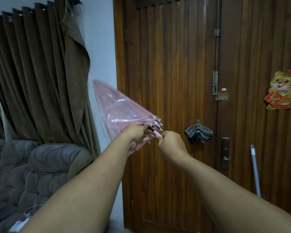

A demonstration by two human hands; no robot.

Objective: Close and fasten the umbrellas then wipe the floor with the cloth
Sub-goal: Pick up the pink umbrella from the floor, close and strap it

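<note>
I note wooden door point(175, 81) ahead, brown curtain point(32, 73) and grey sofa point(32, 165) at left. Striped cloth point(198, 132) hangs on door; pale pole point(255, 170) leans beside. Pink transparent umbrella point(118, 108) collapsed, tip pointing up-left, mid-air. Left hand point(136, 132) gathers rib ends; right hand point(171, 142) pinches what looks like pink handle, partly hidden.

Clear pink umbrella point(119, 108), perhaps striped cloth point(198, 132)

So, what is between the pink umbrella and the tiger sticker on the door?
In the head view, the striped cloth hangs on the wooden door between the pink umbrella and the tiger sticker, with the metal bolts above it.
</note>
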